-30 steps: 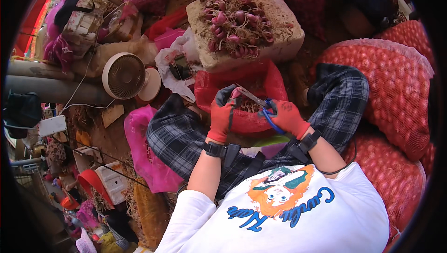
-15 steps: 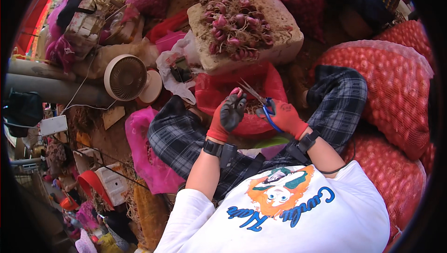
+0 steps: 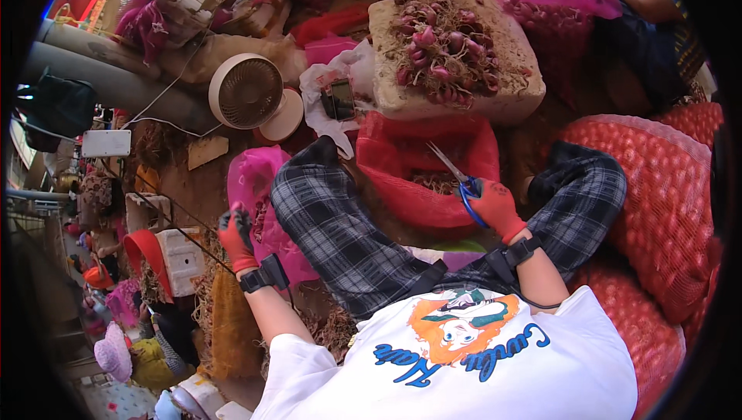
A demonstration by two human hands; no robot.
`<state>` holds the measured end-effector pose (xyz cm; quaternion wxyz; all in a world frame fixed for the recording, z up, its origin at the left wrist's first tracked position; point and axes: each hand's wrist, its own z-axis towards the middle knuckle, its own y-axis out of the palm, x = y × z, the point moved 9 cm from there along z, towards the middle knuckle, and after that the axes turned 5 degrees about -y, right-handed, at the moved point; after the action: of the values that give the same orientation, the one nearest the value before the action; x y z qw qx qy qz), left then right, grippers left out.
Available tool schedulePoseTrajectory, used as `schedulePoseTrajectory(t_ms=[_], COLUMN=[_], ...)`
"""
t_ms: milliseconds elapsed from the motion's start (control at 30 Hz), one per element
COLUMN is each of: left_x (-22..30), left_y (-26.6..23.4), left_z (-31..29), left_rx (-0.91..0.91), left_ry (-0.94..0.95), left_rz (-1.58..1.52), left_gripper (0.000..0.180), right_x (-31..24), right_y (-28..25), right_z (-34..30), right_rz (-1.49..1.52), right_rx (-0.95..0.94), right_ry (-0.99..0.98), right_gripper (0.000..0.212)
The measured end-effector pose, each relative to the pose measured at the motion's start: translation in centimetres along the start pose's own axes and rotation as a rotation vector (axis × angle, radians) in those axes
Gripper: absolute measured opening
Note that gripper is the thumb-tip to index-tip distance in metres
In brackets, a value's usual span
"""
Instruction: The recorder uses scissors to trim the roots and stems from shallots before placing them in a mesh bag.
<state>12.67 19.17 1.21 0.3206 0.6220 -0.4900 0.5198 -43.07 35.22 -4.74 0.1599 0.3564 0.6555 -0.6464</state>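
Note:
My right hand (image 3: 495, 205), in a red glove, grips blue-handled scissors (image 3: 456, 176) with the blades pointing up-left over an open red mesh sack (image 3: 402, 165) that lies between my knees. My left hand (image 3: 236, 236), also in a red glove, has swung out to my left side, beside my plaid-trousered left leg and over a pink bag (image 3: 255, 188). Whether its fingers hold anything is not clear. A pale block (image 3: 502, 88) ahead carries a heap of reddish shallots (image 3: 437, 53).
A small round fan (image 3: 247, 91) and a phone on white plastic (image 3: 340, 99) lie to the front left. Filled red mesh sacks (image 3: 665, 204) are stacked on my right. Another person (image 3: 657, 18) sits at the top right. A white foam box (image 3: 182, 261) stands at my left.
My left hand has left the scissors and the red sack and moved out and down to my left side. The right hand stays over the sack with the scissors.

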Motion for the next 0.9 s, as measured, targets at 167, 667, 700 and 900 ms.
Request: schedulePoseTrajectory(t_ms=[167, 667, 700, 900], left_x=[-8.0, 5.8, 5.6, 6.1], left_y=[-5.4, 53.0, 53.9, 52.5], left_z=[3.9, -3.5, -4.2, -1.8], left_rx=[-0.057, -0.155, -0.144, -0.318], left_ry=[-0.144, 0.613, 0.583, 0.630], left_rz=[0.942, 0.545, 0.687, 0.678], left_gripper=[0.022, 0.073, 0.073, 0.062], right_x=[-1.3, 1.5, 2.5, 0.3], right_y=[-2.6, -13.4, -12.8, -8.2], right_z=[0.1, 8.9, 8.6, 12.6], right_rz=[-0.024, 0.211, 0.193, 0.617], right_rx=[0.081, 0.347, 0.358, -0.012], right_ry=[-0.064, -0.039, 0.009, 0.004], right_gripper=[0.038, 0.038, 0.040, 0.040])
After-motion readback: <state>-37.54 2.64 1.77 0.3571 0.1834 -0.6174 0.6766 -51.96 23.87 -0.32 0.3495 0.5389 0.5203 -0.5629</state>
